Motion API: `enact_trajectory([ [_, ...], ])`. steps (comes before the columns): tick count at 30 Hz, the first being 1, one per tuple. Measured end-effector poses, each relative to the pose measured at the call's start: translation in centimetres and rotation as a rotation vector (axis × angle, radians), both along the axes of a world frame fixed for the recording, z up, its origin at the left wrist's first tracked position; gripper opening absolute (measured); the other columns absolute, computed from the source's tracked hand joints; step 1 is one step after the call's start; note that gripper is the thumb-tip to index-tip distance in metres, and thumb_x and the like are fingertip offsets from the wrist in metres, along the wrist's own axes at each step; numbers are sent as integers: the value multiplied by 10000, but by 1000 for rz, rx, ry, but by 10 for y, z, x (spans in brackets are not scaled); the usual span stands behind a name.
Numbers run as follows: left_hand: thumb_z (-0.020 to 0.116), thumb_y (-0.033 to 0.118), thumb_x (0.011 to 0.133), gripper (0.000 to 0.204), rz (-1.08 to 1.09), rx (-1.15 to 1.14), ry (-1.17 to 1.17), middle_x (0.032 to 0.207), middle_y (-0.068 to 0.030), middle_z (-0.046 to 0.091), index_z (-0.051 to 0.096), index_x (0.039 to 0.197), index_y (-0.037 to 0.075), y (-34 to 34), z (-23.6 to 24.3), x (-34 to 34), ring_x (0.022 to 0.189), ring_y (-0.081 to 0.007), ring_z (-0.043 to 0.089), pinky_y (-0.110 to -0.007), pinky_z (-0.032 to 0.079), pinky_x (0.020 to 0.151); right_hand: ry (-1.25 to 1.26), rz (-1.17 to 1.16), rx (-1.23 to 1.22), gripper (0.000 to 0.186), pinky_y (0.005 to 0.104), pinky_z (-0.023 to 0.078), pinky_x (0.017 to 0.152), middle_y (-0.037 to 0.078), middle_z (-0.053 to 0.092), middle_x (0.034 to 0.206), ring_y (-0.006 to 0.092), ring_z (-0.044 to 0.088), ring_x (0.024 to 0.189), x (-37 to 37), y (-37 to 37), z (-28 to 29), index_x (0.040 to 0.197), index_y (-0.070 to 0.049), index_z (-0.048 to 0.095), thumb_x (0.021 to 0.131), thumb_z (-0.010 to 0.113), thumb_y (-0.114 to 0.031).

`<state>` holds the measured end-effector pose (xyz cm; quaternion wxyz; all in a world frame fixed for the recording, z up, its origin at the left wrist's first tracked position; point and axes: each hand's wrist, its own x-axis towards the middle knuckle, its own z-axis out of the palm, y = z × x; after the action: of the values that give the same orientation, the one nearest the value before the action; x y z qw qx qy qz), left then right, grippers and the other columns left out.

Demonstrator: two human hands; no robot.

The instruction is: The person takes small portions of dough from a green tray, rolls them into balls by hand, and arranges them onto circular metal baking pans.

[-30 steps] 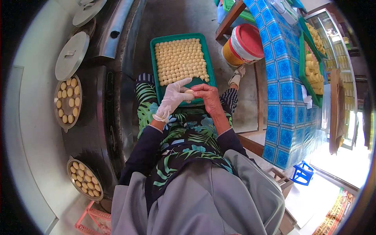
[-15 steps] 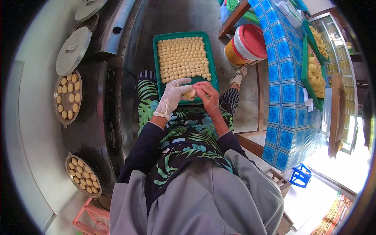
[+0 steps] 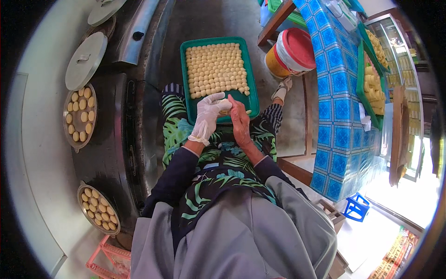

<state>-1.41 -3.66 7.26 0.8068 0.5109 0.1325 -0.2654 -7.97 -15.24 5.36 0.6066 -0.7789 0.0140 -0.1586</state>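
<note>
My left hand, in a thin white glove, curls around a small piece of pale dough. My bare right hand is held upright, its fingers straight and together, with the palm side against the dough. Most of the dough is hidden between the two hands. Both hands are over the near end of a green tray. Rows of small pale dough balls cover the far part of that tray. A small bit of dough shows just right of my right hand.
At left, a dark stove top carries two round pans of flattened dough rounds, and a metal lid. A red-lidded bucket stands at far right. A blue-clothed table bears green trays of yellowish pieces.
My right hand has gone from a pinch on the dough to straight fingers laid along it. The small bit of dough now shows beside the right hand.
</note>
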Motion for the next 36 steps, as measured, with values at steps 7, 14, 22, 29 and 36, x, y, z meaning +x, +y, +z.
enact_trajectory([
  [7,707,119,829,382,-11,-145,9,1045,-122,652,589,1154,-42,4,-9,-4,872,-195,657,-307,539,777,170,17,226,477,352,373,991,118,558,1247,224,503,1128,2,0,-4,1327,2,527,1042,351,-336],
  [14,608,229,922,247,-118,-295,280,996,-54,669,642,1091,52,16,-9,-4,903,-170,649,-298,511,786,397,290,386,629,307,427,926,100,649,1106,164,583,1021,33,-23,10,1263,5,590,1028,278,-489],
  [22,678,124,857,309,-70,-116,169,1005,-106,666,610,1114,-33,14,-5,-10,874,-187,667,-283,553,766,337,71,573,227,286,498,731,54,686,973,124,619,840,16,-30,-9,1035,-5,701,903,629,-176],
  [29,681,105,856,359,-18,-62,102,989,-115,679,592,1176,-34,11,0,-14,870,-197,680,-309,561,752,88,-60,198,50,283,483,693,35,646,891,137,600,783,13,-18,4,847,-37,690,802,709,-47],
  [36,697,83,832,190,87,-68,184,911,-104,676,651,989,-12,15,-13,-6,766,-193,669,-306,557,695,-265,31,-765,216,401,457,754,102,592,945,292,543,903,5,-4,38,896,-41,684,686,733,-24],
])
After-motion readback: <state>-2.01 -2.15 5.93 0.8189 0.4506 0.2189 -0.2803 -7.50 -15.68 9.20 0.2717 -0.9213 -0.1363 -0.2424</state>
